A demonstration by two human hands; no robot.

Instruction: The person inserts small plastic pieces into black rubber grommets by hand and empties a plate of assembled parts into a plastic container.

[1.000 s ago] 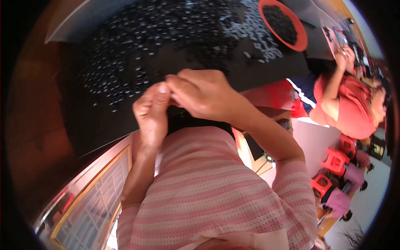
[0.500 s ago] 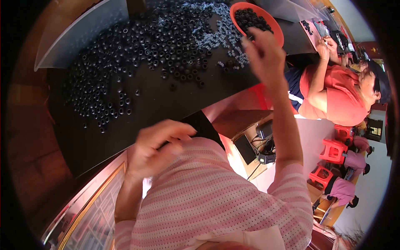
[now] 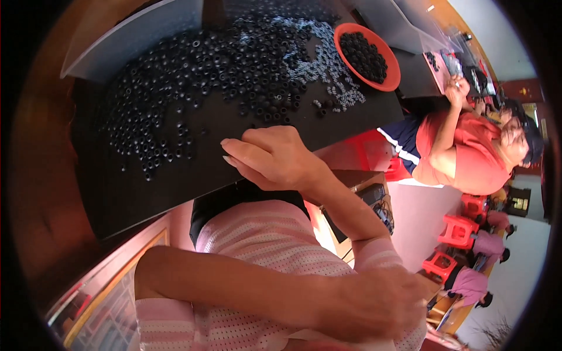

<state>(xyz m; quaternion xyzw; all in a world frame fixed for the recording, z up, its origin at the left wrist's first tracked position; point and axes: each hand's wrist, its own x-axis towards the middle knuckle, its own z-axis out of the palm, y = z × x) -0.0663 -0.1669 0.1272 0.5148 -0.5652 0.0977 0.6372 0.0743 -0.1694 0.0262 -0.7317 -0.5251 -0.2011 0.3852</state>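
Observation:
My right hand (image 3: pixel 272 155) is over the front part of the black table, its fingers curled and thumb close to the fingertips. Whatever may be between them is hidden. My left forearm crosses my body to the right, and my left hand (image 3: pixel 380 301) is a blur beside my right upper arm; its fingers cannot be made out. Beyond the right hand spreads a heap of small black ring-shaped pieces (image 3: pixel 234 70). Small pale, silvery pieces (image 3: pixel 319 64) lie at its right side. An orange bowl (image 3: pixel 391 79) farther right holds dark pieces (image 3: pixel 363 57).
A clear plastic bin (image 3: pixel 111 50) stands at the far left of the black table (image 3: pixel 117 205), another (image 3: pixel 398 29) at the far right. A co-worker in an orange shirt (image 3: pixel 462 146) sits to the right. Red stools (image 3: pixel 456 231) and a box with cables (image 3: pixel 374 199) are lower right.
My right hand has moved from the orange bowl leftward and nearer to me. My left hand has swung from in front of my waist across my body to the right.

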